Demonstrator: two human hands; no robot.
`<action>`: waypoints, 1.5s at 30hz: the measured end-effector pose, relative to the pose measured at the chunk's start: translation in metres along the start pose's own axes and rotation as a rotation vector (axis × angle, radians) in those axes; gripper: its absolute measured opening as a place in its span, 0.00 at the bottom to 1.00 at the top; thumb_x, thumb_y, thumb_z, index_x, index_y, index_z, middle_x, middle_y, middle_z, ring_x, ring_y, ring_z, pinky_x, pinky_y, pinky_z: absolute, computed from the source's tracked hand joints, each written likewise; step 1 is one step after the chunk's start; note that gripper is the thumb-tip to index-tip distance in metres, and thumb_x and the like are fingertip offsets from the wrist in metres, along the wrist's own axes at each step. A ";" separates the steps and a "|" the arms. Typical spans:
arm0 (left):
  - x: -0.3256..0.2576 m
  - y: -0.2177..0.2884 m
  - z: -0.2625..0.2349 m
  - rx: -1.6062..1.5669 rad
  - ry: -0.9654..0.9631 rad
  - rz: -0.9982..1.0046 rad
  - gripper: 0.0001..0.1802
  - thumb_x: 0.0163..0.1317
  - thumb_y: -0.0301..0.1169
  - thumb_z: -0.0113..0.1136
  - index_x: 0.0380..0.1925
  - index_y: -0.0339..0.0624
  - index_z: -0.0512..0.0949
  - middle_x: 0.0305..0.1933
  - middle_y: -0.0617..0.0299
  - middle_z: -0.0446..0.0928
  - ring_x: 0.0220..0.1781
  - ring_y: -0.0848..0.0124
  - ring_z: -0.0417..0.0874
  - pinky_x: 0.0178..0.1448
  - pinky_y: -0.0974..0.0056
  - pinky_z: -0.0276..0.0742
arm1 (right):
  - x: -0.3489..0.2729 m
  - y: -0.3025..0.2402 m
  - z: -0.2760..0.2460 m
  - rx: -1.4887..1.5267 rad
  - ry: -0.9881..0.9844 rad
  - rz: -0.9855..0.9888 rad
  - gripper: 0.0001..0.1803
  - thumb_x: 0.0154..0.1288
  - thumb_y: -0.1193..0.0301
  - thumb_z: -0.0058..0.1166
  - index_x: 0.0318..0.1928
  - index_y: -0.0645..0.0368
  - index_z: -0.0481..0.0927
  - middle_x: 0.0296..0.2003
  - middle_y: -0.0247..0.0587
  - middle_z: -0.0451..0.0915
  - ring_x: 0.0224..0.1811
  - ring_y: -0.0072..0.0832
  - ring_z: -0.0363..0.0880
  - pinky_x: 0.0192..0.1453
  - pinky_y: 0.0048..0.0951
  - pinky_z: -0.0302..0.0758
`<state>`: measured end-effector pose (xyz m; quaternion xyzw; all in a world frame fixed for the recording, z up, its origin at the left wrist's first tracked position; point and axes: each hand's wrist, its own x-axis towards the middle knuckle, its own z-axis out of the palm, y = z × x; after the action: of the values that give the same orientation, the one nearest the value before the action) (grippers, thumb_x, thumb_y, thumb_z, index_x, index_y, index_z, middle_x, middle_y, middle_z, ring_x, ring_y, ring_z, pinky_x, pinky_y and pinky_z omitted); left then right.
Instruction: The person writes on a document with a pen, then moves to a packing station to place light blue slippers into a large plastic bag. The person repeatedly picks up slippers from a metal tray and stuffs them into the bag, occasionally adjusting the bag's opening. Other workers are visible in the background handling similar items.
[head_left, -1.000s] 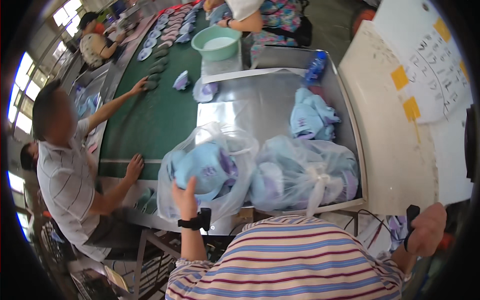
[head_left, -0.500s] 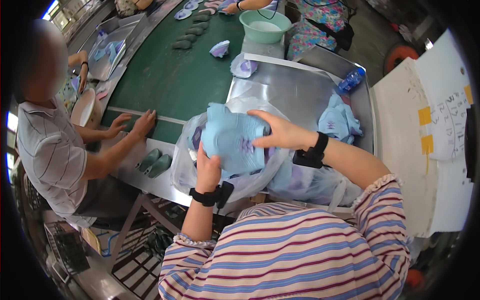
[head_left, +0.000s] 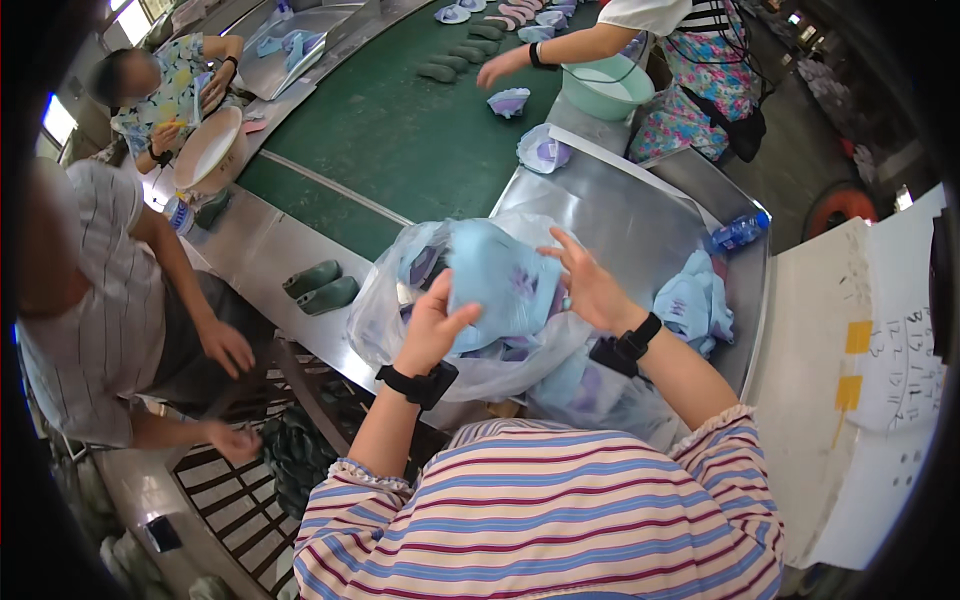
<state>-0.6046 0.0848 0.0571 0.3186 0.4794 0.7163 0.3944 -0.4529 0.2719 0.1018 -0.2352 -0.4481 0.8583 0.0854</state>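
Note:
My left hand (head_left: 428, 330) pinches the near left edge of a light-blue shoe upper piece (head_left: 487, 275), which has purple stitching or print on its right part. Just right of it, my right hand (head_left: 592, 285) has its fingers spread, close to the piece's edge; whether a fingertip touches it cannot be told. Below the piece lies an open clear plastic bag (head_left: 375, 335) with more blue and purple pieces inside. Another crumpled light-blue piece (head_left: 690, 305) with purple marks rests on the metal tray (head_left: 615, 215) to the right.
A green conveyor belt (head_left: 340, 150) carries dark shoe lasts (head_left: 450, 62) and a purple-and-white upper (head_left: 508, 101). Two dark green lasts (head_left: 325, 287) lie left of the bag. A blue bottle (head_left: 738, 232) and a mint-green basin (head_left: 605, 88) stand beyond. Co-workers are left and ahead.
My right hand has come off the blue piece's face and opened beside it, while my left keeps hold. The co-worker at left has drawn their hands back from the belt.

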 end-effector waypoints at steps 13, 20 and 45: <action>-0.011 0.006 0.014 -0.475 0.183 0.050 0.25 0.58 0.24 0.52 0.56 0.40 0.60 0.58 0.58 0.66 0.59 0.64 0.67 0.61 0.58 0.62 | -0.041 0.005 -0.046 0.322 -0.021 0.021 0.20 0.61 0.59 0.47 0.53 0.48 0.67 0.46 0.34 0.73 0.46 0.28 0.73 0.45 0.36 0.72; -0.009 -0.005 0.026 -0.153 0.187 -0.010 0.25 0.58 0.20 0.50 0.56 0.38 0.60 0.56 0.59 0.67 0.57 0.69 0.68 0.60 0.64 0.61 | -0.053 -0.027 -0.036 -0.467 0.053 -0.186 0.25 0.52 0.67 0.59 0.51 0.57 0.68 0.46 0.36 0.63 0.44 0.25 0.68 0.46 0.26 0.69; -0.011 0.005 -0.004 -0.034 0.672 0.019 0.21 0.53 0.31 0.62 0.45 0.32 0.71 0.42 0.58 0.75 0.41 0.71 0.76 0.47 0.68 0.71 | 0.012 -0.025 0.007 -0.991 -0.363 -0.091 0.32 0.58 0.58 0.53 0.57 0.63 0.61 0.52 0.49 0.63 0.41 0.30 0.75 0.41 0.29 0.73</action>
<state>-0.6043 0.0726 0.0600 0.0625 0.5676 0.7928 0.2130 -0.4680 0.2851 0.1214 -0.0751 -0.8174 0.5657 -0.0780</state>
